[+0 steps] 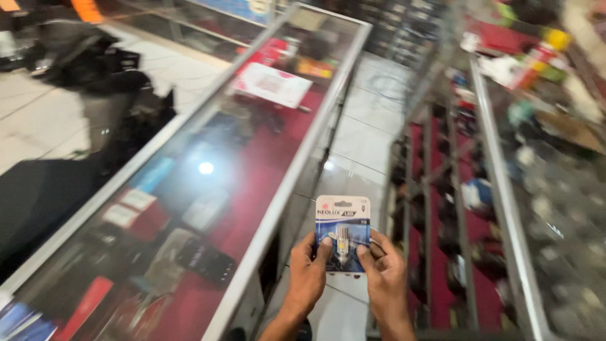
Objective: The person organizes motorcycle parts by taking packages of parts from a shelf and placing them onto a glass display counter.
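A small blister pack (342,232) w/ a white top card, blue lower part and a small bulb under clear plastic sits upright at lower centre, held in the air over the tiled floor (363,142) of the aisle, between the two display cases.

Left hand (307,278) grips the pack's lower left edge: thumb pressed on the front beside the bulb, other fingers curled round behind, so closed on it. Right hand (383,273) grips the lower right edge the same way, thumb on the front, fingers wrapped behind & partly showing past the pack's right side. Both thumbs nearly meet under the bulb. Fingers behind the card are mostly hidden. Forearms cut off by the bottom edge.

To the left, a long glass counter (252,164) w/ metal frame and red lining; its glass surface glares, one bright light spot on it, so items inside are hard to make out: dark boxes, white labels, a white & red box (273,83) lying further up. To the right, a second glass case (499,189) w/ red shelves and small dark goods, heavily blurred. Top right, colourful packets (536,57), too smeared to tell apart. Top left, a dark bulky shape (95,76) beyond the counter, cannot tell what it is.
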